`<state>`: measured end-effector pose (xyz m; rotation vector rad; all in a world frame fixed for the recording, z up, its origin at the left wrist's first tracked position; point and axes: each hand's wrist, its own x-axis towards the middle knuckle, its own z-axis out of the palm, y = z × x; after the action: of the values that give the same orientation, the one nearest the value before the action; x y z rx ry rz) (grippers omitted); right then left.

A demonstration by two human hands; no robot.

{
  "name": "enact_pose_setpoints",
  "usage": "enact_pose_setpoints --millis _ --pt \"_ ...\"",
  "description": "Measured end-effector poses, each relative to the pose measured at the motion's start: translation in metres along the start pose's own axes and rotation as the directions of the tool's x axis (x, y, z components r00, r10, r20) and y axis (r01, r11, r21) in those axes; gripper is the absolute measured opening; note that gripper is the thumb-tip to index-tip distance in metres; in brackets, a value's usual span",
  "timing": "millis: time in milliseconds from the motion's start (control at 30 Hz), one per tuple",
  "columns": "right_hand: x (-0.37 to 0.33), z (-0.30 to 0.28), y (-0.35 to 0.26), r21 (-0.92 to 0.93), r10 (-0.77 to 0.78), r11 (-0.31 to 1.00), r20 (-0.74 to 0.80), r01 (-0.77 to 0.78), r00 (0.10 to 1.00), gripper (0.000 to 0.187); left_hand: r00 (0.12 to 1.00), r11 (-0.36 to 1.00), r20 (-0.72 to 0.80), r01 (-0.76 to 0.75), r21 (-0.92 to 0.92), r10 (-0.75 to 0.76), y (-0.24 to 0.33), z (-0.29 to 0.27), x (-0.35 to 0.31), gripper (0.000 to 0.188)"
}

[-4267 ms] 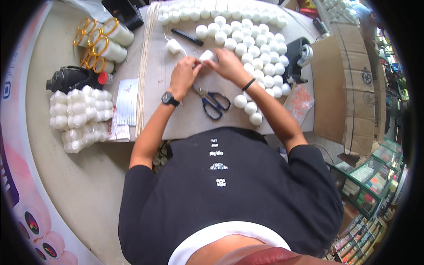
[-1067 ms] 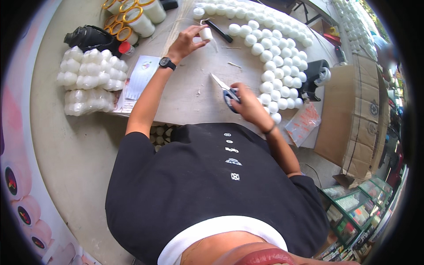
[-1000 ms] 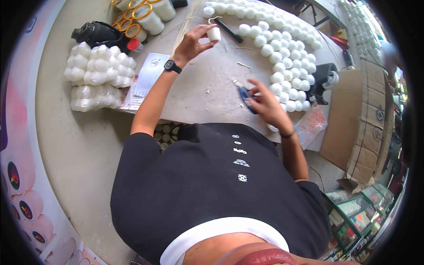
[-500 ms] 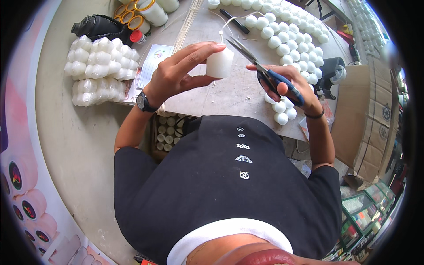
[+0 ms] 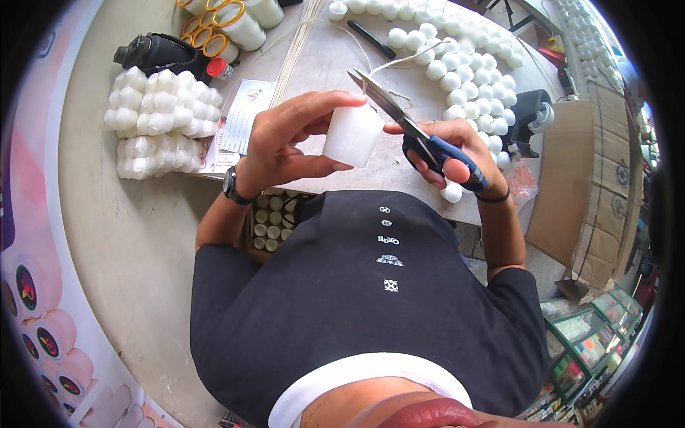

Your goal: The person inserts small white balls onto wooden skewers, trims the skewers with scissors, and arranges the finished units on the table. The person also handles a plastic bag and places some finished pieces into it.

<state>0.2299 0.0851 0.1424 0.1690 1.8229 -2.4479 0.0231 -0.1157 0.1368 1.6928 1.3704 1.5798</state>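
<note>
A short white pillar candle is pinched between the thumb and fingers of my left hand, above the table and slightly tilted. My right hand grips scissors with blue and black handles. Their blades cross just above the candle's top, at the wick. One fingertip of the right hand reaches the candle's side. A pale length of wick runs from beside the blades toward the far right. I cannot tell whether it is still joined to the candle.
White ball-shaped candles cover the table's right side. Wrapped bubble-shaped candles are stacked left, near a black bottle and jars with orange rims. A black marker lies ahead. A cardboard box stands right.
The candle has come down toward me and tilted. The scissors have moved left and down to it, and their blades now sit close above its top. The wick hangs lower.
</note>
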Motion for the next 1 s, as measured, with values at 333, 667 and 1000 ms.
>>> enact_pose_setpoints --millis 333,667,1000 --pt "-0.004 0.01 0.024 0.021 -0.107 0.994 -0.021 0.107 0.994 0.08 0.998 0.995 0.025 0.052 -0.087 -0.05 0.002 0.0 -0.001 0.07" --pt "0.014 0.008 0.064 0.096 0.219 0.974 -0.163 -0.205 0.962 0.054 0.987 0.987 -0.086 0.127 -0.095 -0.135 -0.045 0.007 -0.033 0.065" --pt "0.02 0.041 0.143 -0.914 -0.18 0.341 -0.291 -0.218 0.94 0.058 0.947 0.965 -0.229 0.186 -0.184 -0.226 -0.063 0.024 -0.026 0.065"
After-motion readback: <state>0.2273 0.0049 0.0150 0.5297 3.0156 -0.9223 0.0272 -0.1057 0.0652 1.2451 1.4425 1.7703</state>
